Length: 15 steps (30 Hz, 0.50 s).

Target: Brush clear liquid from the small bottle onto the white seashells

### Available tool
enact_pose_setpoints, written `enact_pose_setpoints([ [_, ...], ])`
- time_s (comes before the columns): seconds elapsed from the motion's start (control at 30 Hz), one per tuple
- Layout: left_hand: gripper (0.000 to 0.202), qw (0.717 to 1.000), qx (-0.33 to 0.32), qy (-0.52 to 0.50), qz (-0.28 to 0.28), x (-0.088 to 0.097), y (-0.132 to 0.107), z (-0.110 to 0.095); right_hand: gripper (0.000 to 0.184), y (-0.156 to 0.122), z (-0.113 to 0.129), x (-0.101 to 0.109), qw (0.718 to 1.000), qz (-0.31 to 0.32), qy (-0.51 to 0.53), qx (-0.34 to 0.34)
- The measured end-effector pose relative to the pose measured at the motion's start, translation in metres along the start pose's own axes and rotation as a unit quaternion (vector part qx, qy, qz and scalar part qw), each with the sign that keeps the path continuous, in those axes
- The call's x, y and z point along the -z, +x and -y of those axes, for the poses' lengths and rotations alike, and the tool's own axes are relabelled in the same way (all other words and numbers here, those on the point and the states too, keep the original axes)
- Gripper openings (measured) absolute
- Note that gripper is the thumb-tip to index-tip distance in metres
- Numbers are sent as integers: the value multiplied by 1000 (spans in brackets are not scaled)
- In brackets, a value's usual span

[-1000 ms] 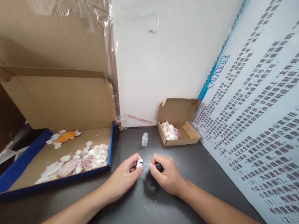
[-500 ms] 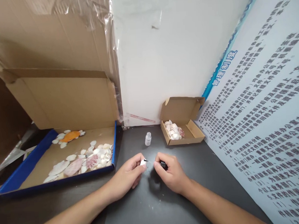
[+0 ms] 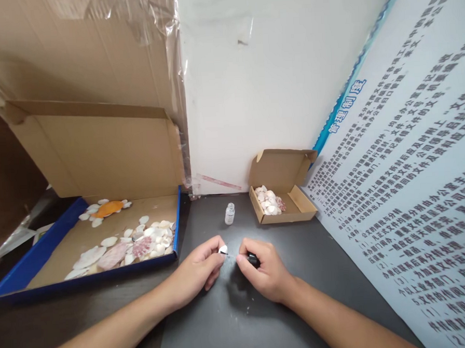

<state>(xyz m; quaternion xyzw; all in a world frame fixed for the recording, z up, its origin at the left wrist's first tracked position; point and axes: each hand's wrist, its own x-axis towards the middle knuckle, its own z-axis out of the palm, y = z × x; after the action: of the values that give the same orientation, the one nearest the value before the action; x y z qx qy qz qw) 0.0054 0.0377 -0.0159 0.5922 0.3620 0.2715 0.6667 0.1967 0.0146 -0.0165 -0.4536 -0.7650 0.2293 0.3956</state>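
Pinched in my left hand (image 3: 204, 266) is a small white seashell (image 3: 223, 250), its edge showing past the fingertips. My right hand (image 3: 263, 266) is closed around a black-capped brush applicator (image 3: 253, 259). Its thin stem points left, and the dark tip touches or nearly touches the shell. Behind the hands a small clear glass bottle (image 3: 229, 214) with a white label stands upright and uncapped. Both hands hover just above the dark tabletop (image 3: 209, 326).
On the left lies an open blue-edged cardboard box (image 3: 65, 245) with loose shells (image 3: 158, 240) and an orange piece (image 3: 110, 208) ringed by white shells. A smaller open carton (image 3: 289, 218) holding shells stands back right. A printed poster (image 3: 412, 185) borders the right side.
The applicator and my right hand have shifted slightly left, bringing the tip lower on the shell. The shell now shows a little more above my left fingers.
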Motion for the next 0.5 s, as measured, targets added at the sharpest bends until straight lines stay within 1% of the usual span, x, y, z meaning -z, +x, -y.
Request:
enact_pose_setpoints([
  [0.07, 22, 1000, -2, 1, 3, 0, 0, 0, 24, 1, 0, -1, 999, -28, -31, -25],
  [0.13, 21, 1000, -1, 0, 3, 0, 0, 0, 24, 1, -1, -1, 998, -46, -32, -41],
  [0.3, 25, 1000, -5, -5, 1, -1, 1, 0, 25, 1, -2, 1, 1000, -13, 24, 2],
  [0.4, 29, 1000, -7, 1, 0, 0, 1, 2, 25, 2, -3, 0, 1000, -12, 4, -28],
  [0.5, 33, 1000, -6, 1, -1, 1, 2, 3, 27, 2, -4, 0, 998, -36, -1, -57],
])
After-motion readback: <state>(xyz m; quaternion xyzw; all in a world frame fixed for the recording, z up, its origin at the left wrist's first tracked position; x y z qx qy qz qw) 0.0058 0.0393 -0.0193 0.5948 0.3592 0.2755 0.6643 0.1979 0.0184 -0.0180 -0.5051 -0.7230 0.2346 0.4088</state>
